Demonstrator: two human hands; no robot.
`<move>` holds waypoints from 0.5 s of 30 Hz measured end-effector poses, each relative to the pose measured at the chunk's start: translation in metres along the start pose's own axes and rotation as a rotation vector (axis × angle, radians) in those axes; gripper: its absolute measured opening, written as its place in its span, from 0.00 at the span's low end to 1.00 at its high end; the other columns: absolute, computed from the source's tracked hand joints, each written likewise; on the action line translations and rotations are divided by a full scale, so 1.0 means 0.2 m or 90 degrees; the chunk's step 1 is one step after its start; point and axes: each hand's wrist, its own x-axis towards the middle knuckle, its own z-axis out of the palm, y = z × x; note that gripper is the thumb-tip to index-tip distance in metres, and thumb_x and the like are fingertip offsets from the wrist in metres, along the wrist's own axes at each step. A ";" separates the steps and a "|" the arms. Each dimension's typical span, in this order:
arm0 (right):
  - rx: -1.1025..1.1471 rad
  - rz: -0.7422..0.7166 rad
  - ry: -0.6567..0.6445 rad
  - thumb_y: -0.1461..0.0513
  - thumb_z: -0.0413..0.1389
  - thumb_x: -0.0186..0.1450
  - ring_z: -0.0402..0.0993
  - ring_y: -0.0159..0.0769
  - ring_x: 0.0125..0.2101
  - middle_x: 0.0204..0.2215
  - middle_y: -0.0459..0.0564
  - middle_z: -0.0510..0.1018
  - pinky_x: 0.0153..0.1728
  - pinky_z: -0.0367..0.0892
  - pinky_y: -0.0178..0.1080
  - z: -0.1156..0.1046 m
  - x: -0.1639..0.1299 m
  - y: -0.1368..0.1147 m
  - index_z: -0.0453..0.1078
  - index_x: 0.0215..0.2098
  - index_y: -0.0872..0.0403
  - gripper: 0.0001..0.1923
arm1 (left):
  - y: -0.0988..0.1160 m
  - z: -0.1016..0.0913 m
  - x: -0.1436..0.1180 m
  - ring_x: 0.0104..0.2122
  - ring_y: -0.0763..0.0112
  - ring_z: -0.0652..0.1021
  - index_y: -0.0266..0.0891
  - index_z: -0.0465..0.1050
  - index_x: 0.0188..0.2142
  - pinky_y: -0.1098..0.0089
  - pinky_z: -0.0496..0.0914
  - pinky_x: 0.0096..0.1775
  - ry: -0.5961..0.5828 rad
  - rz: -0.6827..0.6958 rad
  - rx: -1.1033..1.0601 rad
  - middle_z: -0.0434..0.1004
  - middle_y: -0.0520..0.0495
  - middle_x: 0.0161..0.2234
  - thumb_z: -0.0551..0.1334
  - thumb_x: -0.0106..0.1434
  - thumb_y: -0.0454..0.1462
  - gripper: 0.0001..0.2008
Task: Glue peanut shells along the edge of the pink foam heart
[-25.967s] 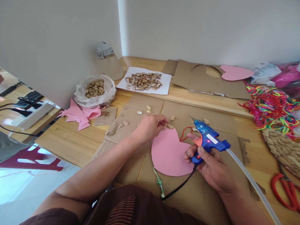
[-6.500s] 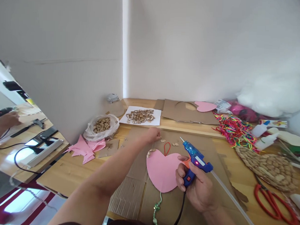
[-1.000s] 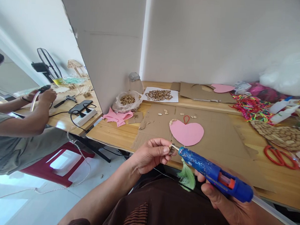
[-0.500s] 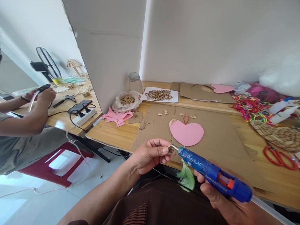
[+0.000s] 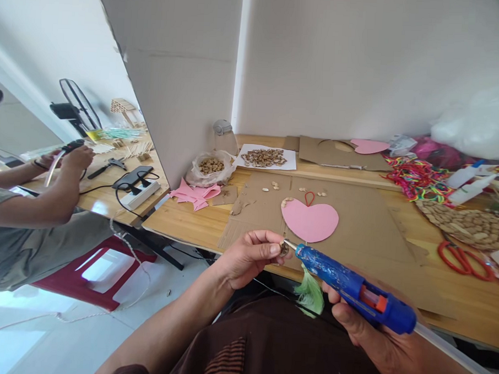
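My left hand (image 5: 250,256) pinches a small brown shell piece (image 5: 284,247) in front of my body, below the table edge. My right hand (image 5: 363,330) grips a blue glue gun (image 5: 352,289), and its metal nozzle touches the shell piece. A green tassel (image 5: 310,291) hangs just under the gun's barrel. On the cardboard sheet (image 5: 367,225) beyond my hands lies a pink paper heart (image 5: 311,219) with a red loop (image 5: 309,198) at its top and a few shells glued along its upper left edge.
A bag of shells (image 5: 211,167) and a paper with shell pieces (image 5: 265,157) sit at the back. Pink scraps (image 5: 193,194), coloured cords (image 5: 419,178), a woven mat (image 5: 469,225) and red scissors (image 5: 463,260) lie around. A co-worker's hand (image 5: 75,157) is at the left table.
Almost nothing differs over the last second: the glue gun nozzle stays against the shell piece, with only a slight shift of both hands.
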 end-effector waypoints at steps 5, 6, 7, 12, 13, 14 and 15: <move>-0.014 0.006 -0.013 0.47 0.57 0.68 0.75 0.36 0.22 0.22 0.46 0.78 0.23 0.74 0.34 0.00 0.00 0.01 0.70 0.29 0.49 0.18 | 0.00 -0.01 0.00 0.30 0.73 0.77 0.36 0.83 0.32 0.71 0.68 0.39 0.000 0.001 0.005 0.81 0.46 0.29 0.79 0.49 0.39 0.13; -0.017 0.004 -0.015 0.47 0.56 0.68 0.75 0.36 0.22 0.23 0.46 0.78 0.23 0.74 0.34 0.00 0.00 0.01 0.70 0.29 0.49 0.18 | 0.00 -0.01 0.00 0.30 0.73 0.77 0.36 0.83 0.32 0.71 0.68 0.39 0.001 0.001 0.006 0.81 0.46 0.29 0.79 0.49 0.39 0.14; -0.018 0.000 -0.016 0.46 0.56 0.68 0.75 0.36 0.22 0.23 0.47 0.78 0.24 0.74 0.34 0.00 0.00 0.01 0.70 0.29 0.49 0.18 | 0.00 -0.01 0.00 0.30 0.73 0.77 0.35 0.83 0.32 0.71 0.68 0.39 0.001 0.001 0.007 0.81 0.46 0.29 0.79 0.49 0.39 0.14; -0.043 -0.011 -0.001 0.46 0.54 0.69 0.74 0.36 0.22 0.22 0.46 0.77 0.25 0.73 0.34 0.00 0.01 0.00 0.69 0.29 0.49 0.19 | 0.00 -0.01 0.00 0.31 0.73 0.78 0.36 0.83 0.32 0.71 0.68 0.39 0.006 0.001 0.013 0.81 0.46 0.29 0.79 0.48 0.39 0.14; -0.049 -0.013 0.003 0.47 0.54 0.69 0.74 0.36 0.22 0.22 0.45 0.77 0.25 0.73 0.34 0.00 0.00 0.00 0.69 0.28 0.49 0.19 | 0.00 -0.01 0.00 0.31 0.73 0.78 0.36 0.83 0.32 0.71 0.68 0.39 0.006 0.001 0.012 0.82 0.46 0.29 0.79 0.48 0.39 0.13; -0.054 -0.014 0.006 0.47 0.54 0.70 0.74 0.35 0.22 0.21 0.45 0.76 0.24 0.73 0.33 0.00 0.00 0.00 0.68 0.28 0.49 0.18 | 0.00 -0.01 0.00 0.31 0.73 0.78 0.36 0.83 0.32 0.71 0.68 0.39 0.006 0.002 0.010 0.82 0.47 0.29 0.79 0.48 0.39 0.13; -0.058 -0.013 0.008 0.47 0.54 0.70 0.74 0.35 0.21 0.21 0.45 0.76 0.24 0.72 0.33 0.01 0.00 0.00 0.68 0.29 0.49 0.18 | 0.00 -0.01 0.00 0.31 0.73 0.78 0.36 0.83 0.32 0.71 0.69 0.39 0.006 0.002 0.008 0.82 0.47 0.29 0.79 0.48 0.39 0.13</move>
